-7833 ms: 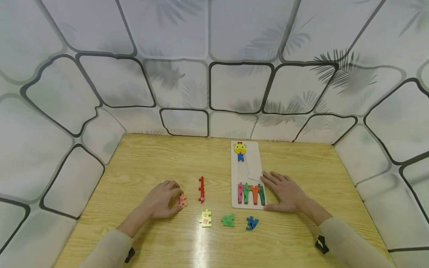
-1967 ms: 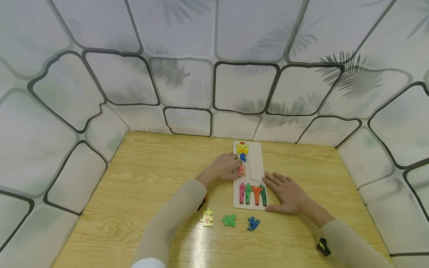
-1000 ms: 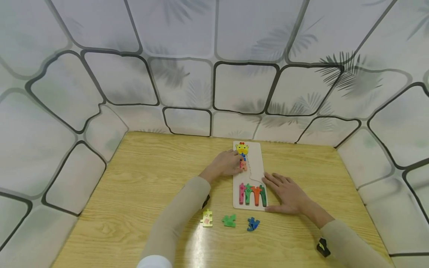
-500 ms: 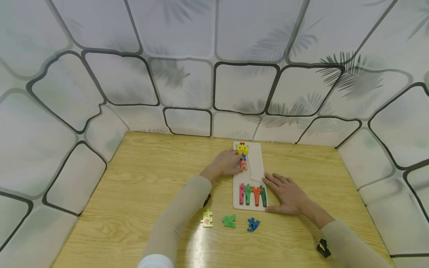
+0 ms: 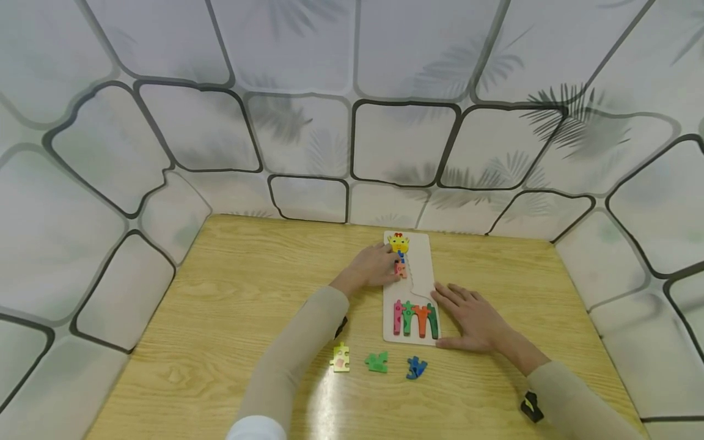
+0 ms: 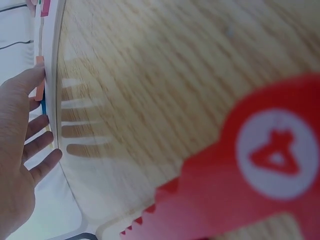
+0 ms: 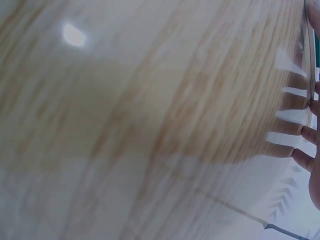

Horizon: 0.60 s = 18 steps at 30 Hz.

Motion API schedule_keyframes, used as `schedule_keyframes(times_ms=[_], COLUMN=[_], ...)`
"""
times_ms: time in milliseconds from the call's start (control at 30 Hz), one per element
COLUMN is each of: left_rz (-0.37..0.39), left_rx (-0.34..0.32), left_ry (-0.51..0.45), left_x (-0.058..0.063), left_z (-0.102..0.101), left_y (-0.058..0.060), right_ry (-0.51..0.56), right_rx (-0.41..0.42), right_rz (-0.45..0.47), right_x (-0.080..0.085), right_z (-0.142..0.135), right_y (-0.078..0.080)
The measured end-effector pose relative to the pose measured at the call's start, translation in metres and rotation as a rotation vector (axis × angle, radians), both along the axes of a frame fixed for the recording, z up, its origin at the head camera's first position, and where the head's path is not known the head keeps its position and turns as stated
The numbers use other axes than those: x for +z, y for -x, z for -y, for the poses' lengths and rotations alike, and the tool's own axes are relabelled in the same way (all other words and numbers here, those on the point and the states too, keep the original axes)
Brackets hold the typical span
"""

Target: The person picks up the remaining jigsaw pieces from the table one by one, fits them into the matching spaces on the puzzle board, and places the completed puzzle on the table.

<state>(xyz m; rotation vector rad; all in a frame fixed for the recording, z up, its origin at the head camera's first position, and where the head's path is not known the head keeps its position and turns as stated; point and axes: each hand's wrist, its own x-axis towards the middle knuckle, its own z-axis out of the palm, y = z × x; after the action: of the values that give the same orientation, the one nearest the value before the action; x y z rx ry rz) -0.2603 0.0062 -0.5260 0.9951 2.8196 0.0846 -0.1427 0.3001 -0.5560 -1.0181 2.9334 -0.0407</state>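
Note:
My left hand is over the upper part of a pale wooden puzzle board, pinching an orange-pink puzzle piece between thumb and fingers. That piece lies on the board just below a blue piece, partly hidden by the fingers, under a yellow giraffe head. In the left wrist view, the thumb touches the orange piece and the other fingers spread past the board's edge. My right hand rests with spread fingers along the board's right edge. Pink, green, orange and dark green leg pieces sit low on the board.
In front of the board lie a yellow piece, a green piece and a blue piece. A red piece marked 4 lies close to the left wrist; the left forearm hides it in the head view. A patterned wall borders the table.
My left hand has carried the orange-pink piece from the table's left onto the board, then slid it up against the blue piece. The right hand has stayed at the board's edge.

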Motion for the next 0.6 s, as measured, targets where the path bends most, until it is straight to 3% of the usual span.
schedule_keyframes(times_ms=[600], left_rz=[-0.002], left_rx=[-0.016], left_ry=[-0.002], left_x=[0.0004], left_z=[0.0018], left_y=[0.0004], right_ry=[0.002], right_rx=[-0.010], right_rz=[0.008], right_x=[-0.0002], right_z=[0.0006], right_y=[-0.0002])
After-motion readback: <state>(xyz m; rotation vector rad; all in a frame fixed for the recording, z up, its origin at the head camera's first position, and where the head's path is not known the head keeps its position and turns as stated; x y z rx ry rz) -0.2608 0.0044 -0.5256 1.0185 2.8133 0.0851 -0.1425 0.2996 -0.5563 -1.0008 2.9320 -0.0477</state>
